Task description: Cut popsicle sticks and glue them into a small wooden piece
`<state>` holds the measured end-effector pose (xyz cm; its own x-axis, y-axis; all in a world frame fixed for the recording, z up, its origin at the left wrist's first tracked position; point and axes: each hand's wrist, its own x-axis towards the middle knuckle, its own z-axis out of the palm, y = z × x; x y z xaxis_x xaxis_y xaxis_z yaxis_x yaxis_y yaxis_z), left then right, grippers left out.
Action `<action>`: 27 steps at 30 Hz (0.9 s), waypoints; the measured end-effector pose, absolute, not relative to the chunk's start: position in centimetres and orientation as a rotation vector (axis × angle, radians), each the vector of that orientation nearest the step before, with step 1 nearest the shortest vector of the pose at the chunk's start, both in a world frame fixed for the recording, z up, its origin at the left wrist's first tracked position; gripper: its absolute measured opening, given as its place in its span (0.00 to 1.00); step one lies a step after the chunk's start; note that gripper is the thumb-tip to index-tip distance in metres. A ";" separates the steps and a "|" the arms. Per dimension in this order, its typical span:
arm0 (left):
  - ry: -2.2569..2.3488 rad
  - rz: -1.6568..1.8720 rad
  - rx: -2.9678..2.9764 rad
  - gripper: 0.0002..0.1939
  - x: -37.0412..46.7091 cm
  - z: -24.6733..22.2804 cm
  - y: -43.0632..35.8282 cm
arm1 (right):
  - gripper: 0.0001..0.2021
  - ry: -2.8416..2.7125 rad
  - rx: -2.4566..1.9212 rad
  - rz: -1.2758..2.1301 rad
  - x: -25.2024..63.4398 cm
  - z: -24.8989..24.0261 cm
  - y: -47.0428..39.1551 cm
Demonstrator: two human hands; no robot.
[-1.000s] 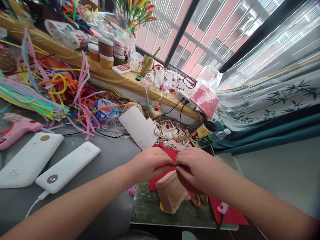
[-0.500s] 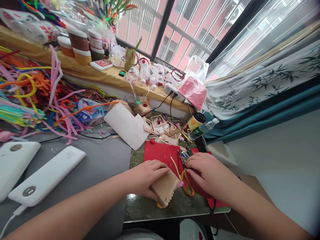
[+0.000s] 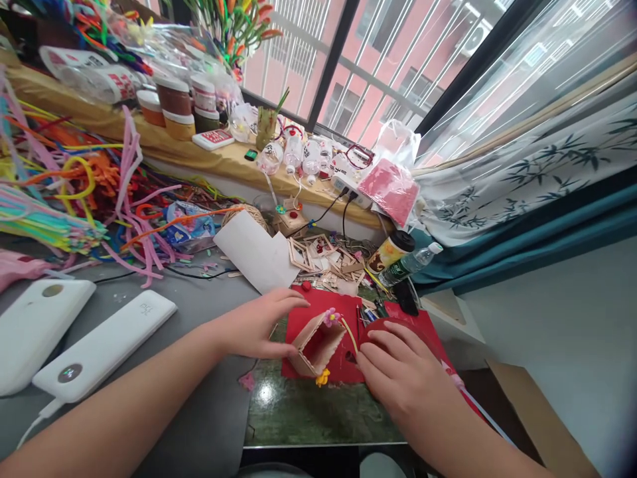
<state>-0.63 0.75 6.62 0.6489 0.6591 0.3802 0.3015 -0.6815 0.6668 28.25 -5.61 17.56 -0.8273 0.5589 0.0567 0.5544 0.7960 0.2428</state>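
Note:
A small open wooden box [image 3: 308, 364] stands on a red sheet [image 3: 321, 299], its dark red inside showing. It bears a pink flower [image 3: 332, 317] at its top edge and a yellow flower [image 3: 322, 378] at its lower edge. My left hand [image 3: 261, 325] is open at the box's left side, thumb and fingers apart, holding nothing. To the right of the box, my right hand [image 3: 403, 365] has its fingers together and bent over a dark red rounded object [image 3: 426, 332], largely hidden beneath the palm. A thin yellow stem [image 3: 350, 333] lies between the box and that hand.
Behind are wooden sticks and frames [image 3: 343, 263], a white sheet [image 3: 256, 251], a cup [image 3: 391, 252] and a bottle [image 3: 411, 264]. Two white devices [image 3: 107, 345] lie at the left, below pipe cleaners [image 3: 132, 172]. A pink flower [image 3: 247, 380] rests near the left forearm.
My left hand has let go of the box and moved left. The box now shows its open side. The orange scissors no longer show, and my right hand is over the dark red object.

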 end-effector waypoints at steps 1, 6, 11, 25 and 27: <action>0.723 0.915 2.291 0.29 -0.6 7.6 0.4 | 0.13 2.954 0.906 0.416 27.7 17.6 -5.6; 0.605 1.001 2.185 0.11 1.0 10.6 -1.9 | 0.09 3.006 0.888 0.445 24.3 18.1 -4.9; 0.832 0.949 2.015 0.07 1.5 9.4 -2.5 | 0.04 2.999 0.896 0.369 22.3 17.7 -3.9; 0.858 0.925 1.943 0.03 -0.2 6.8 -2.2 | 0.14 2.837 0.829 0.541 21.7 16.0 -4.6; 0.793 0.913 1.953 0.01 0.0 6.6 -2.2 | 0.20 2.860 0.772 0.615 21.8 16.4 -5.0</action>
<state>-0.02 -2.19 6.60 0.5386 0.7858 0.3040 0.1915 -0.4655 0.8641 21.82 -4.97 16.39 -0.8636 0.5042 -0.0066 0.4569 0.7880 0.4126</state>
